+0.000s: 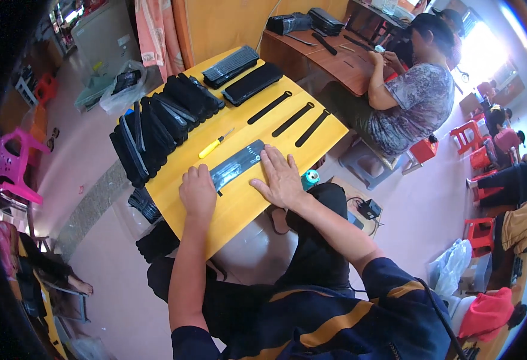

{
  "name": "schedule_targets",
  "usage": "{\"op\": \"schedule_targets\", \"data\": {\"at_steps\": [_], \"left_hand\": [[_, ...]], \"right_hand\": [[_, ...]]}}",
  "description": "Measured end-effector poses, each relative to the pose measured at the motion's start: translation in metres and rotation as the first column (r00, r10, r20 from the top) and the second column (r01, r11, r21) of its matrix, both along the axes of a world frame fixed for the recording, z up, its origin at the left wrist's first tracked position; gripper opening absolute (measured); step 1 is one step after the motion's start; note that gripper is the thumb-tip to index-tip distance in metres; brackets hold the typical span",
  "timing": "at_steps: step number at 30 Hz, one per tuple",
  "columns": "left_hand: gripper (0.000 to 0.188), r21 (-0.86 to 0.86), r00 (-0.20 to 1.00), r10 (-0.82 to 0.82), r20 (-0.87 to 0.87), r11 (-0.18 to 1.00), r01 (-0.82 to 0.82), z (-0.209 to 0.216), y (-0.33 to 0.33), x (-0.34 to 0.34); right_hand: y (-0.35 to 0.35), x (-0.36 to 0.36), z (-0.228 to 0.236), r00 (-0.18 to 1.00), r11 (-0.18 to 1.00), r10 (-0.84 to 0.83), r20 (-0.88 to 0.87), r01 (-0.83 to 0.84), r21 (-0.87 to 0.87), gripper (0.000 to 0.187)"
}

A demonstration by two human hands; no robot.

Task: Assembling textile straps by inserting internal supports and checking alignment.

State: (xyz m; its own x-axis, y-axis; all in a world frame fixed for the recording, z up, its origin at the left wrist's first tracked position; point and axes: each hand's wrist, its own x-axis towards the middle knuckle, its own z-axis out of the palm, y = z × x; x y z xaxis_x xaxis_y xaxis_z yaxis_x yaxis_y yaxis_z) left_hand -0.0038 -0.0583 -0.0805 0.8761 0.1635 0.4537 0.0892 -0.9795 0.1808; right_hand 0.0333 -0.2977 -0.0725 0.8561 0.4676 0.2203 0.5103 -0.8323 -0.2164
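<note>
A flat, shiny clear plastic pouch with something dark inside lies on the yellow table in front of me. At its left end my left hand is closed, fingers curled over the pouch's edge. My right hand rests with fingers stretched and apart, fingertips on the pouch's right end. Beyond the pouch lies a yellow-handled screwdriver. Three black straps, each with a slotted end, lie apart to the right; the middle strap is one of them.
Bundled black straps fill the table's far left side, beside two flat stacks, one a black stack. Below the right edge stands a green can. A co-worker sits at a brown table. A pink chair stands left.
</note>
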Motion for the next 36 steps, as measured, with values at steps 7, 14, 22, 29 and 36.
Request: {"op": "schedule_targets", "data": {"at_steps": [7,14,22,29,36], "left_hand": [[0.011,0.021,0.999,0.007,-0.033,1.000,-0.006,0.000,0.002,0.003],[0.017,-0.268,0.982,-0.054,0.183,0.958,0.103,0.027,0.013,-0.013],[0.017,-0.345,0.973,-0.052,0.224,0.930,0.130,0.035,0.027,-0.037],[0.017,-0.338,0.951,-0.169,0.258,0.907,0.252,0.044,0.017,-0.056],[0.020,-0.482,0.958,-0.236,0.166,0.827,0.287,0.053,0.011,-0.068]], "right_hand": [[-0.028,0.026,0.009,0.995,0.973,-0.033,0.090,0.011,0.230,0.073],[-0.077,0.062,0.005,0.972,0.975,-0.218,0.092,0.213,0.060,0.063],[-0.082,0.008,-0.001,0.993,0.996,-0.058,0.102,0.052,0.066,0.056],[-0.087,-0.019,0.004,0.968,0.995,0.036,0.247,-0.059,0.086,0.041],[-0.070,-0.027,0.042,0.906,0.957,0.068,0.417,-0.177,0.230,0.023]]}}
